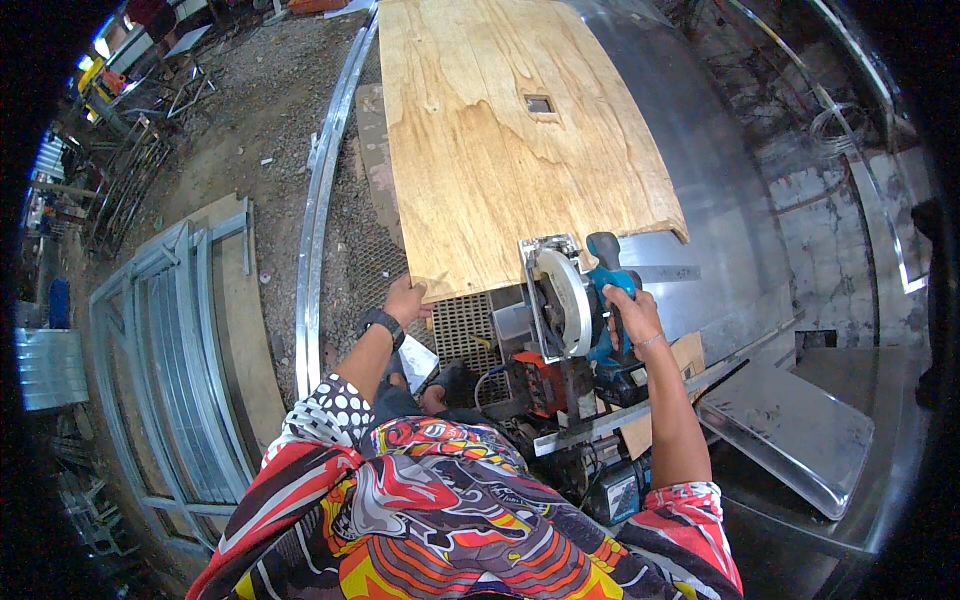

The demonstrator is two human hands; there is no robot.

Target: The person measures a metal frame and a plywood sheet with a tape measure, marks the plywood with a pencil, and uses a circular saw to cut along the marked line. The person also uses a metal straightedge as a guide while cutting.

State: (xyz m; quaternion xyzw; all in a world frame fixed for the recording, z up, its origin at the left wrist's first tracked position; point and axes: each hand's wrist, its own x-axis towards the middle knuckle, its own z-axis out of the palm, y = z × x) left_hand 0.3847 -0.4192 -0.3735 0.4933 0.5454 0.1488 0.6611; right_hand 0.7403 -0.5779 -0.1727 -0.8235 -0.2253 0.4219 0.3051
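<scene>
A large plywood sheet (480,170) with a small square hole lies lengthwise ahead of me. My left hand (405,300) is closed on its near left corner, with a dark watch on the wrist. My right hand (634,316) grips the handle of a teal cordless circular saw (568,300) with a pale blade guard. The saw's metal base meets the near edge of the sheet, right of its middle. The guard and body hide the blade, so whether it is in the wood I cannot tell.
Shiny sheet metal (715,160) lies under and right of the plywood. A long metal channel (318,200) runs along the left. Welded metal frames (165,320) lie farther left. A bent metal tray (800,430) and a red tool (538,380) sit at the near right.
</scene>
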